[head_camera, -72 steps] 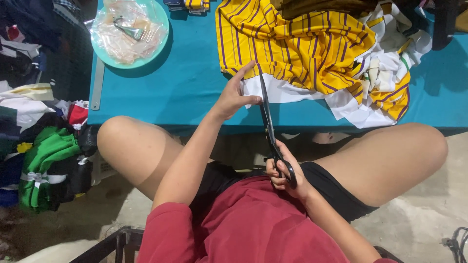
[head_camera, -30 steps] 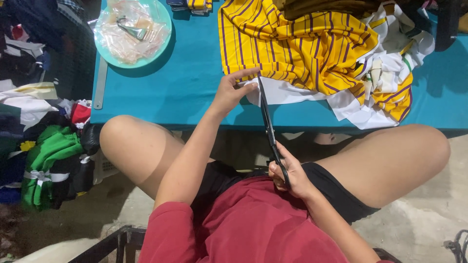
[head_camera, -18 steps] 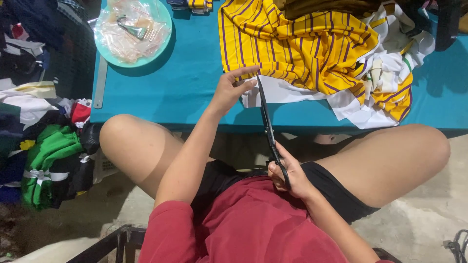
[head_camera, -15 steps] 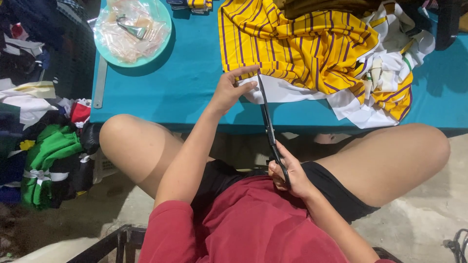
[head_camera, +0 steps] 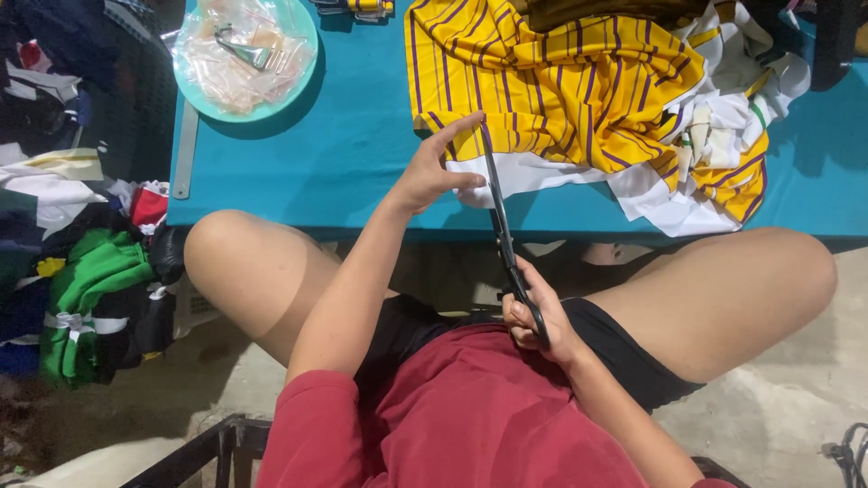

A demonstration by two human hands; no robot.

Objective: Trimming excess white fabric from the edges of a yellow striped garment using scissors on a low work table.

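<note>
A yellow cloth with purple stripes point(head_camera: 561, 81) lies bunched on the teal table point(head_camera: 362, 154), with white fabric point(head_camera: 533, 172) under its near edge. My left hand point(head_camera: 436, 172) pinches that near edge between thumb and fingers. My right hand point(head_camera: 535, 312) sits close to my lap and grips the handles of long black scissors point(head_camera: 497, 217). The blades point away from me, their tips at the cloth edge beside my left fingers. I cannot tell whether the blades are apart.
A teal bowl point(head_camera: 303, 77) with clear plastic bags and a metal clip stands at the table's far left. A grey ruler point(head_camera: 183, 149) lies along the left edge. Piled clothes point(head_camera: 81, 298) cover the floor to the left. My bare knees flank the table's front.
My left hand has gone from resting flat near the cloth to pinching its edge. The scissors' tips have edged slightly further up to the cloth.
</note>
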